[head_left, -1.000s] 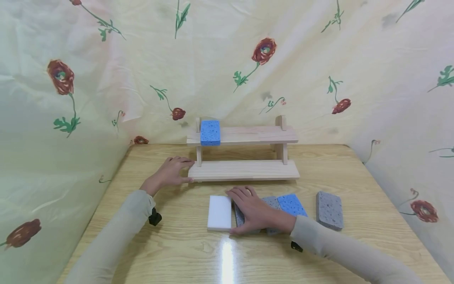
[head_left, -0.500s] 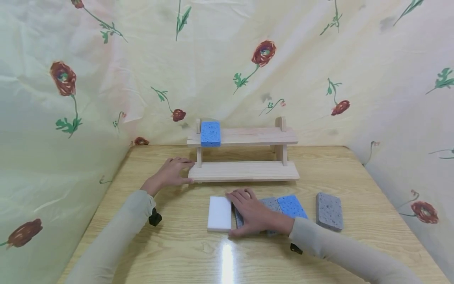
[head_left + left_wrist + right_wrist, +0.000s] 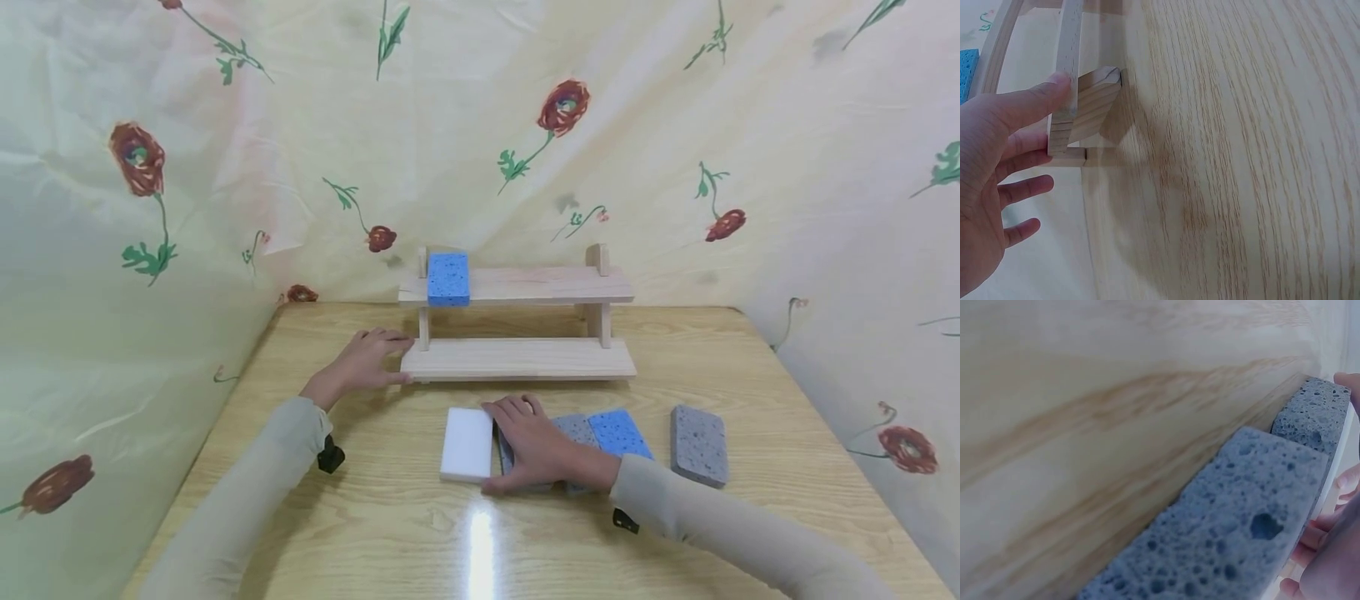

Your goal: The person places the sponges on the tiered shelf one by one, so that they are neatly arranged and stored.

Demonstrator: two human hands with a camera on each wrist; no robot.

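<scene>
Shelving (image 3: 517,357) sits gripped at its lower left end by my left hand (image 3: 366,362); my right hand (image 3: 531,447) arches wide over a gray sponge (image 3: 506,457) on the desk (image 3: 382,525), grip I cannot tell.

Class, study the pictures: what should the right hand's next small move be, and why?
Probably a slight lift of the white block: the right hand has its thumb and fingertips at the block's right corners, the left hand grips the left end of the shelf, and bare wood shows there to receive it.
</scene>
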